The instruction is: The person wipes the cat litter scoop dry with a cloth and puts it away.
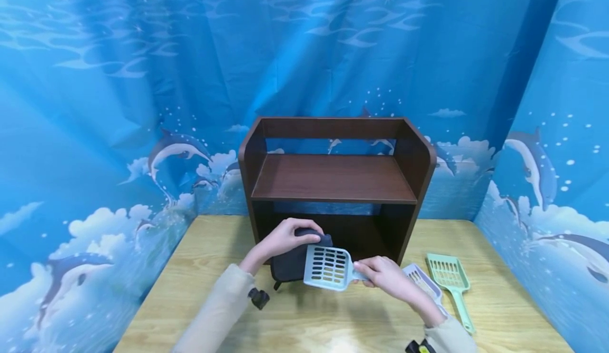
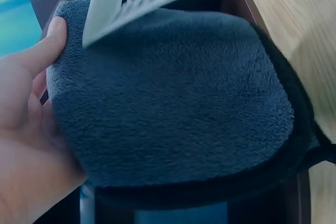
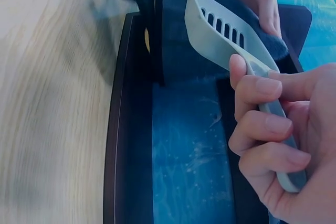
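Note:
My left hand (image 1: pixel 290 238) grips the upper edge of a dark, fleecy flat piece (image 1: pixel 288 262), thumb over the front. That piece has a blue-grey plush face (image 2: pixel 168 103), a black border and a strap at one end; whether it is a mitt or a pouch I cannot tell. My right hand (image 1: pixel 387 276) holds a pale blue-grey slotted litter scoop (image 3: pixel 210 45) by its handle, fingers curled round it. The scoop's blade overlaps the plush face in the head view; contact between them cannot be told. Part of the left fingers is hidden behind the piece.
A dark brown two-tier shelf (image 1: pixel 333 178) stands behind the hands on a wooden table (image 1: pixel 209 268). To the right lie a green slotted scoop (image 1: pixel 459 300) and a lilac slotted scoop (image 1: pixel 434 288), partly covered by the right forearm. Blue sea-print curtain (image 1: pixel 119 104) surrounds the table.

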{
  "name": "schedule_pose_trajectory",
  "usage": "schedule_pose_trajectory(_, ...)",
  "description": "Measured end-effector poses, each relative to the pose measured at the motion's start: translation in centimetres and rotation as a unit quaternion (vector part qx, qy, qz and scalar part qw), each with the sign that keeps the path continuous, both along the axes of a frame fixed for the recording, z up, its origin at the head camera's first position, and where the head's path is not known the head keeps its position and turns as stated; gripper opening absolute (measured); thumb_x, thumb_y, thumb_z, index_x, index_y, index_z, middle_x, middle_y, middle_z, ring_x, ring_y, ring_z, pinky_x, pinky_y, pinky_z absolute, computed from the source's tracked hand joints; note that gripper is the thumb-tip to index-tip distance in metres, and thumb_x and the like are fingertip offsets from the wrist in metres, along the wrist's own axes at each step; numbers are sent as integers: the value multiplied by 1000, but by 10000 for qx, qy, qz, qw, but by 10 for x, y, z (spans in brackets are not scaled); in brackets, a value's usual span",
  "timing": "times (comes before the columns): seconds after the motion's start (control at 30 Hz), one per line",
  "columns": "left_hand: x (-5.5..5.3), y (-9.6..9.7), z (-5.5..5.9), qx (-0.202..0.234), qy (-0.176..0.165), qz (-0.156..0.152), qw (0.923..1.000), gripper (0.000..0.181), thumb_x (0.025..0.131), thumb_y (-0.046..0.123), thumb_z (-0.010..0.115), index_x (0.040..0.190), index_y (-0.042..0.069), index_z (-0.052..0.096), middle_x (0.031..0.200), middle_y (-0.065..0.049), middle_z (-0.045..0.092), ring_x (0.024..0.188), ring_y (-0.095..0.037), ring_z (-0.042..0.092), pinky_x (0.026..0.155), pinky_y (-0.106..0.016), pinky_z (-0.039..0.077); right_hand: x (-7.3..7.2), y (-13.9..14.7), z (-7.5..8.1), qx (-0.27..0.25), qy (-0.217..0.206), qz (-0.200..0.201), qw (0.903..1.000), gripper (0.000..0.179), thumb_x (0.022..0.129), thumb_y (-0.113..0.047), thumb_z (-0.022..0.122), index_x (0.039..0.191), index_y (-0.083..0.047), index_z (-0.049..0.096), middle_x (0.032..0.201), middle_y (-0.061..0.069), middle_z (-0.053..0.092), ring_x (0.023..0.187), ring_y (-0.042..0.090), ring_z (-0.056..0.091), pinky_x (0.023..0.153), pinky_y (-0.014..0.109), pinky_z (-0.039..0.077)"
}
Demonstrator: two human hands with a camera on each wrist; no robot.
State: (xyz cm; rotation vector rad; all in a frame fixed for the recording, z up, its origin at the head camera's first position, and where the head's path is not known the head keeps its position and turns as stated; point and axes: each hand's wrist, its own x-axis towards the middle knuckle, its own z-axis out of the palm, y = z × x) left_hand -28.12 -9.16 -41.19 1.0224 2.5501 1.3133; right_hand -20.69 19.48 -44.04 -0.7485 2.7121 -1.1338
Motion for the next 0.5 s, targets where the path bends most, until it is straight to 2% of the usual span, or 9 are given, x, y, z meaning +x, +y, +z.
schedule_pose_trajectory(0.1, -2, -7, -2, 163, -21, 147, 9998, 16, 96, 31, 71, 109, 23, 75, 109, 7, 72, 102, -11, 63, 95, -35, 49, 0, 3, 0, -150, -134, 14, 9998, 35, 107, -30, 51, 85, -13, 72, 59, -11, 46, 51, 0, 38, 53, 22, 32)
schedule_pose_trajectory(0.23, -3, -4, -1, 169, 88, 197, 9996, 16, 96, 32, 71, 108, 23, 76, 108, 9, 72, 101, -10, 63, 95, -35, 49, -2, 0, 3, -223, -174, 79, 9996, 36, 107, -30, 50, 87, -9, 72, 59, -9, 47, 51, 1, 39, 52, 22, 32)
schedule_pose_trajectory(0.5, 2, 21, 7, -278, 252, -229, 9990, 16, 95, 32, 71, 107, 23, 76, 105, 12, 73, 98, -5, 63, 92, -29, 50, -2, -12, 6, -111, -191, 331, 9992, 36, 107, -31, 50, 89, -10, 73, 61, -11, 50, 52, -1, 43, 53, 20, 33)
